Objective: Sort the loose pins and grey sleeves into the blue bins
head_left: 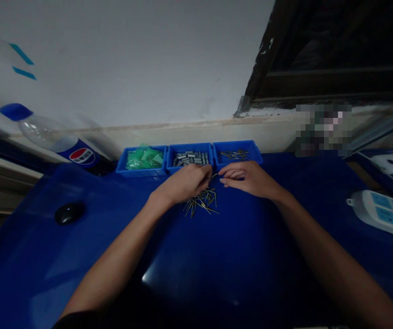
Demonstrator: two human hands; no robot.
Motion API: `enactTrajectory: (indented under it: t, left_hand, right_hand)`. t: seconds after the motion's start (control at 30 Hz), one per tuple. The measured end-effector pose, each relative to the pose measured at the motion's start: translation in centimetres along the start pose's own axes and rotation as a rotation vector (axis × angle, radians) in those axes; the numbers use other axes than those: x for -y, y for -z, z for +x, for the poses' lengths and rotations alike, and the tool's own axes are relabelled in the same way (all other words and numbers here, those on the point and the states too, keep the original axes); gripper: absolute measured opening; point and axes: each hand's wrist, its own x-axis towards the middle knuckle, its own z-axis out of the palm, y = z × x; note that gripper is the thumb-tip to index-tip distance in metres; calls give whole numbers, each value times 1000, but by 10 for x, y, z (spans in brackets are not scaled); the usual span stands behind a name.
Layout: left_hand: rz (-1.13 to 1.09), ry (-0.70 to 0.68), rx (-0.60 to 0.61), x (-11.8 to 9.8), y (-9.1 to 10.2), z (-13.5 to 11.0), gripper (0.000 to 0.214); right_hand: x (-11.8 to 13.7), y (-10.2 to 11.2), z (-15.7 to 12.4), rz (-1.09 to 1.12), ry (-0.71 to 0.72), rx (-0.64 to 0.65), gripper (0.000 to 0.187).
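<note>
My left hand (191, 180) is closed, its fingertips pinching a thin brass-coloured pin (214, 175) that sticks out to the right. Facing it, my right hand (247, 179) has curled fingers, with thumb and forefinger brought close together at the pin's far end. Whether anything small sits between those right fingertips is too fine to make out. Below my left hand lies a loose pile of similar thin metal pins (201, 203), partly covered by that hand. Behind my hands, a blue bin (258, 156) holds more pins, and the middle blue bin (172, 170) holds short silver metal pieces (192, 158).
The left blue bin (141, 173) contains green plastic bags (144, 157). A large cola bottle (62, 141) leans at the left, with a black mouse (69, 213) nearer me. A white power strip (384, 212) lies on the blue tabletop (217, 265) at right. A wall rises behind.
</note>
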Motion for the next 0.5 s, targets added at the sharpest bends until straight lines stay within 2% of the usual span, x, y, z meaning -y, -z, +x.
enactTrajectory:
  t: [0.17,0.37,0.5]
  left_hand:
    - [-309,-24,-151,-2,6,0,12]
    - [-373,-38,-246,-3,13,-2,9]
    - [-351,-42,-260,-1,13,-2,7]
  right_hand:
    - [-2,4,1,170,-44,24,24]
    - [1,6,0,350,-92,46,32]
    - [2,0,0,382,-90,1,26]
